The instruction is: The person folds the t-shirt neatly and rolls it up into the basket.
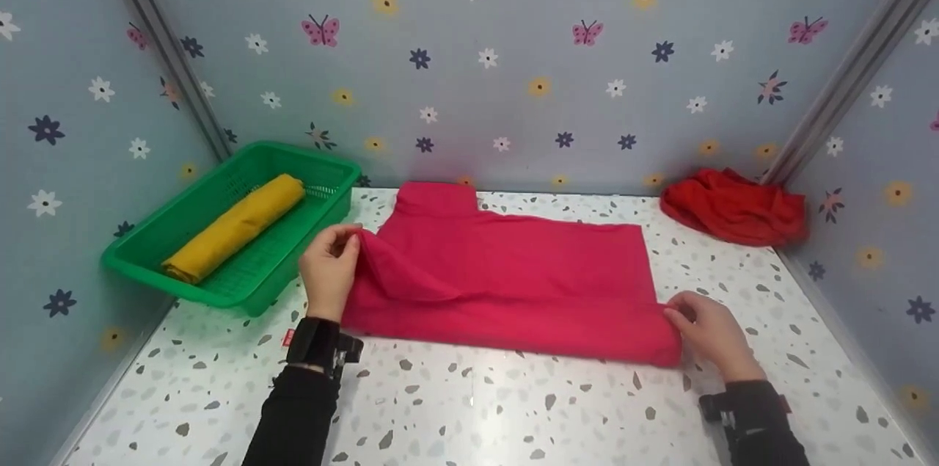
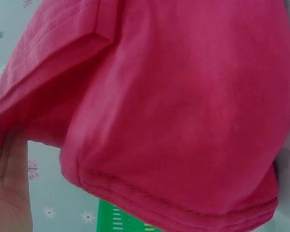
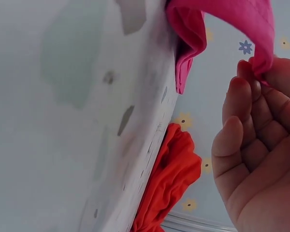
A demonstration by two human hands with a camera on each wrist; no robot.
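Note:
A pink shirt (image 1: pixel 513 253) lies spread across the speckled table, a sleeve-like flap pointing to the back left and its near side folded over into a long band. At the left end, my left hand (image 1: pixel 330 264) pinches the cloth's edge and lifts it into a raised fold; stitched hems of the shirt (image 2: pixel 183 111) fill the left wrist view. My right hand (image 1: pixel 708 330) pinches the corner of the folded band at the right end. In the right wrist view, thumb and fingertips (image 3: pixel 239 89) grip the pink edge, the other fingers loosely curled.
To the left stands a green basket (image 1: pixel 301 253) with a rolled yellow cloth (image 1: pixel 235 227) inside. A crumpled red cloth (image 1: pixel 733 208) sits in the back right corner. Flower-patterned walls (image 1: pixel 506 33) enclose the table (image 1: pixel 477 407) at the back and both sides.

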